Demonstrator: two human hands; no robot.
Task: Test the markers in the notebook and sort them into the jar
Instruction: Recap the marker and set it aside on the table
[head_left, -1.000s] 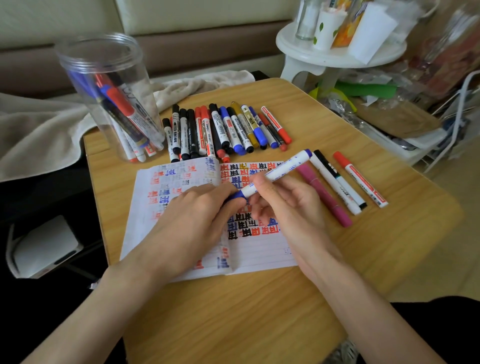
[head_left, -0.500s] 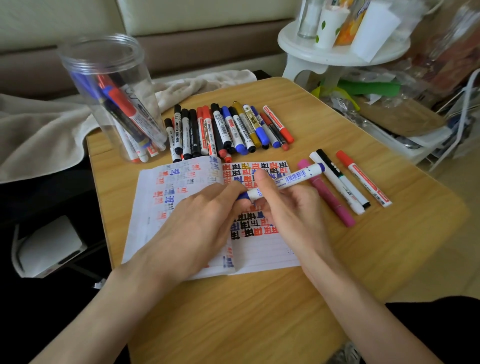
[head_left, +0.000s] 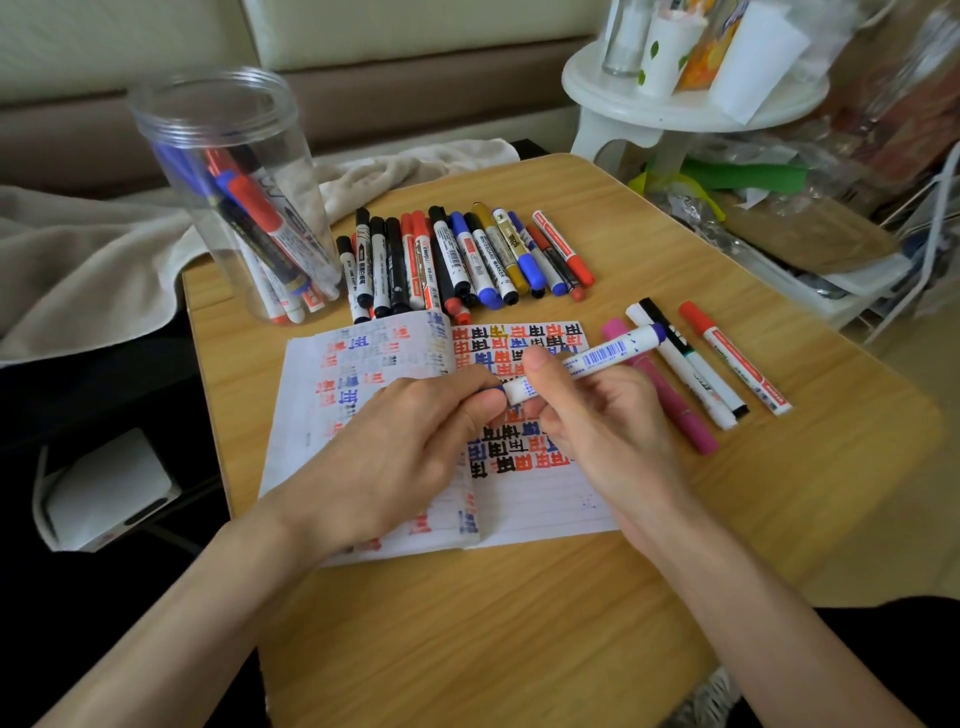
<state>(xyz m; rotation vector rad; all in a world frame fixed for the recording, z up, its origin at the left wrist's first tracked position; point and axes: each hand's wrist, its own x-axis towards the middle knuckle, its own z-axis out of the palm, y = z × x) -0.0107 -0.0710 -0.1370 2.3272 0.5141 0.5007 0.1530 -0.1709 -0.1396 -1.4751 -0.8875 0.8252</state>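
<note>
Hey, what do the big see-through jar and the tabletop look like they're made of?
Jar: likely clear plastic, glossy; the markers inside show through its wall and light glints on the rim.
Tabletop: light wood look, matt, with fine grain lines; could be laminate rather than solid wood.

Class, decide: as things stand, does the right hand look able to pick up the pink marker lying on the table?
Probably not yet. The pink marker lies right beside the right hand, nothing between them, but that hand's fingers are gripping the white marker.
</note>
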